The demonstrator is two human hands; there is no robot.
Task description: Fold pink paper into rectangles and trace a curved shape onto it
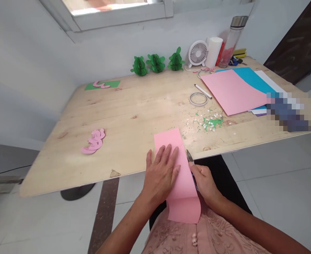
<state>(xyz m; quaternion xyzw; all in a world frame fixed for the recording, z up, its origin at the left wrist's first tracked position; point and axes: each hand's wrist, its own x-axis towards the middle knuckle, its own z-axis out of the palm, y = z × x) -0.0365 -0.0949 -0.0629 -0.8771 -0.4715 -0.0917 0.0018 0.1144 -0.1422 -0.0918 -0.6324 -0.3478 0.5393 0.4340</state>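
A long strip of pink paper [183, 183] lies over the table's front edge, its lower end bent down toward my lap. My left hand [162, 173] rests flat on the strip with its fingers stretched out. In my right hand [205, 181] is a utility knife [189, 156], its pointed blade up along the strip's right edge. My fingers hide most of its handle. To the left, cut pink paper curls [94, 141] lie in a small pile. Another pink curl [100, 85] sits on a green paper piece [115, 84] at the back left.
Green and white paper scraps [212, 123] lie beyond my right hand, near a tape roll [198, 99] and a white pen [203, 91]. Pink sheets [232, 91] cover blue sheets [253, 79] at right. Green paper ornaments [156, 63], a fan [198, 53] and a bottle [231, 44] line the wall.
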